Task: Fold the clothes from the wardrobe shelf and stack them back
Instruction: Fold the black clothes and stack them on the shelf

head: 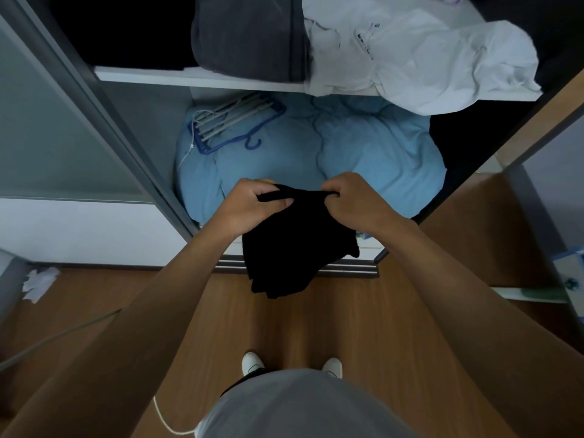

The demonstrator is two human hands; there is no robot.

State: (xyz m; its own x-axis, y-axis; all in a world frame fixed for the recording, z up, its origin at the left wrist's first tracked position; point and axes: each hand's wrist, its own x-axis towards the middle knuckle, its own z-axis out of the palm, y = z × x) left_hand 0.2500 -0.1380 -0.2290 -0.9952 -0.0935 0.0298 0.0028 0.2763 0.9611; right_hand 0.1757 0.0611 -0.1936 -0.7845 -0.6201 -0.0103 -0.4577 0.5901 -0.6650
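Black garment (297,241): held at frame centre, before the wardrobe's lower compartment. Its top edge is bunched between both hands, and the rest hangs in soft, matte folds above the floor. No detail can be made out in the dark cloth.
Left hand (252,203): fingers are curled round the garment's upper left edge, with the thumb laid across its front.
Right hand (354,200): fingers are curled, and the upper right edge is pinched.
Shelf (189,78): a flat white board across the top of the frame.
Shelf contents: a folded dark grey garment (246,36) at top centre and a crumpled white garment (426,58) at upper right, draped over the front edge.
Lower compartment: filled by puffy light blue bedding (316,147), on whose left side a blue hanger (234,128) with pale bars is laid.
Floor (347,311): wood-grain boards.
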